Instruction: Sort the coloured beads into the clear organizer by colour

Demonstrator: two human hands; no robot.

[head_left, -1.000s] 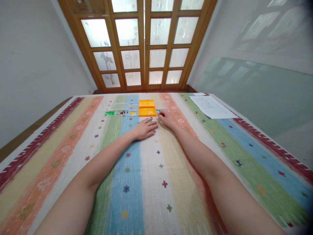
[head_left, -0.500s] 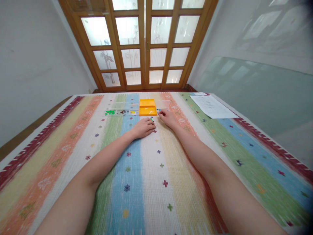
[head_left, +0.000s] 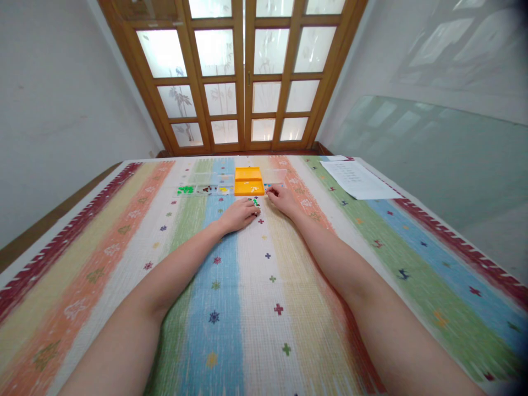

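My left hand lies low on the striped tablecloth, palm down, fingers stretched forward. By its fingertips are small green pieces, partly covered by the hand. To the right, my right hand has thumb and forefinger closed in a pinch; whatever sits between them is too small to make out. Just beyond both hands stands an open orange box with small white pieces inside. Behind the right hand is a clear case with bits of blue in it, partly hidden by the fingers.
Left of the orange box, clear lidded compartments hold green pieces, dark brown pieces and yellow pieces. Printed paper lies at the far right of the table. The tablecloth reaches toward wooden glazed doors.
My left hand has drawn back slightly to the left, and more of the small green pieces show beside its fingertips. The right hand has barely moved.
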